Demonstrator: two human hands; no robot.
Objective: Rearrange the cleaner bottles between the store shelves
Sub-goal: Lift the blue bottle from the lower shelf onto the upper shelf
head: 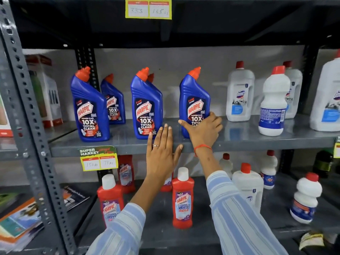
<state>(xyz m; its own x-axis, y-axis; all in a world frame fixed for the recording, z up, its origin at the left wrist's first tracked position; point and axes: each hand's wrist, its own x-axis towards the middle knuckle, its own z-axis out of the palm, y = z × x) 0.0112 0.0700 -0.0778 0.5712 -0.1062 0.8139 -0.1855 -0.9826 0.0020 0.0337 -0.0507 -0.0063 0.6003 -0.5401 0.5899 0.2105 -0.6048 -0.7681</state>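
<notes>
Head view took in a grey metal rack with two shelves. On the upper shelf (239, 138), across the middle of the frame, stood blue Harpic bottles with orange caps: one at centre left (89, 107), a smaller-looking one behind it (114, 102), one at centre (146, 105) with another cap peeking behind it, and a fourth blue bottle (194, 100) just right of centre. The right hand (204, 129) was wrapped around the lower part of that fourth bottle, thumb across its label and fingers around its right side, the bottle standing upright on the shelf. The left hand (161, 153) was flat and open with fingers together, holding nothing, raised in front of the shelf edge just left of the right hand. White bottles with red caps (240, 92) stood at the right. On the lower shelf (202, 234) stood red Harpic bottles (183, 197) with white caps and more white bottles. Yellow price tags (99, 160) hung from the shelf edges.
</notes>
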